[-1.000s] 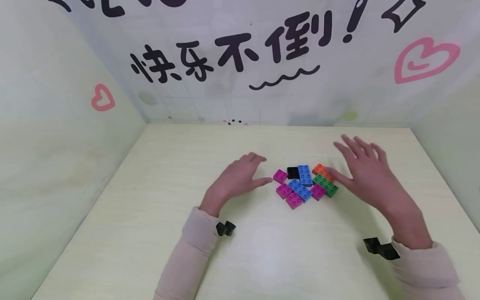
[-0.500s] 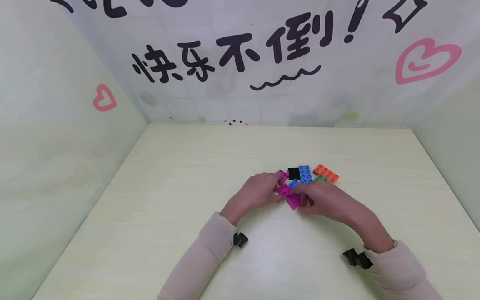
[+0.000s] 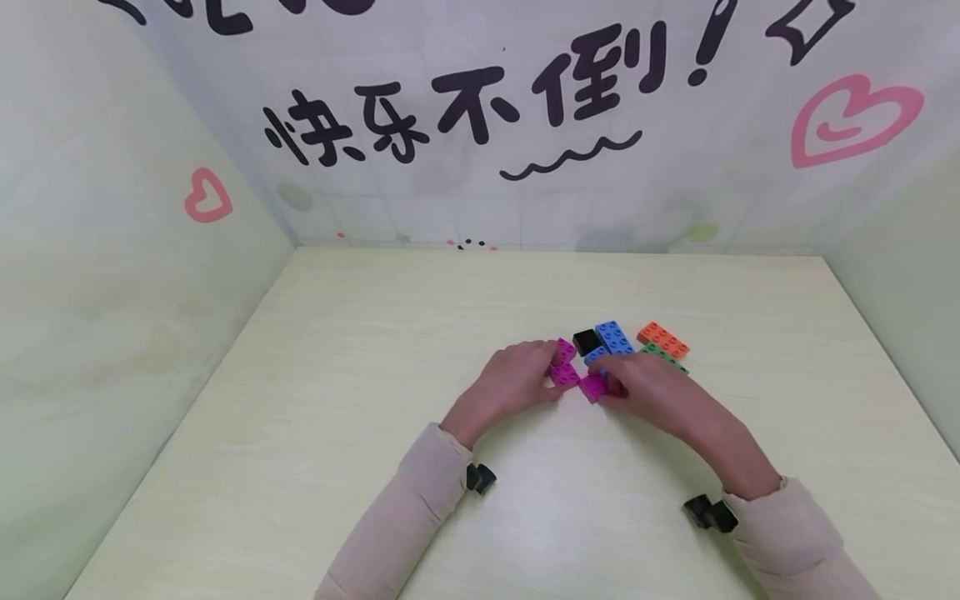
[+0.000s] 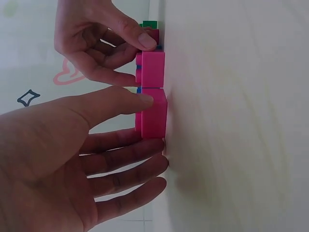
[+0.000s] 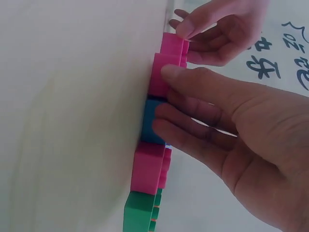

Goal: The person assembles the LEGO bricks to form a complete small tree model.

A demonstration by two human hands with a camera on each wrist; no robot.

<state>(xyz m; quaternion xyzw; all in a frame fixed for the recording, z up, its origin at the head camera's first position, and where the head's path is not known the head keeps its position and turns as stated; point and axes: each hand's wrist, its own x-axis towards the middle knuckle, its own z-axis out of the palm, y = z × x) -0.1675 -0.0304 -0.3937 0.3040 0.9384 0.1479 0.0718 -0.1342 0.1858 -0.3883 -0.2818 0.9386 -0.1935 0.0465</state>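
Note:
In the head view my left hand [image 3: 517, 375] curls round the left side of two pink toy bricks, the rear one [image 3: 566, 348] and the front one [image 3: 564, 375]. Its thumb presses the front brick's near face [image 4: 155, 118] in the left wrist view. My right hand [image 3: 660, 392] pinches another pink brick [image 3: 592, 387], thumb on its near side. A short blue-looking brick face [image 5: 150, 121] sits under the right fingers in the right wrist view. Behind them lie a blue brick [image 3: 615, 337] and a black brick [image 3: 587, 342]. The right fingers partly hide the nearer blue brick [image 3: 596, 355].
An orange brick [image 3: 663, 340] and a green brick [image 3: 666, 357] lie to the right, the green one partly behind my right hand. One more pink brick [image 5: 147, 166] shows in the right wrist view. A printed backdrop [image 3: 450, 200] rises behind the pale table [image 3: 375, 333].
Both hands came inward and down onto the bricks. Since half a second ago, the front pink bricks have shifted slightly away from me, and the blue, orange and green ones moved or turned a little.

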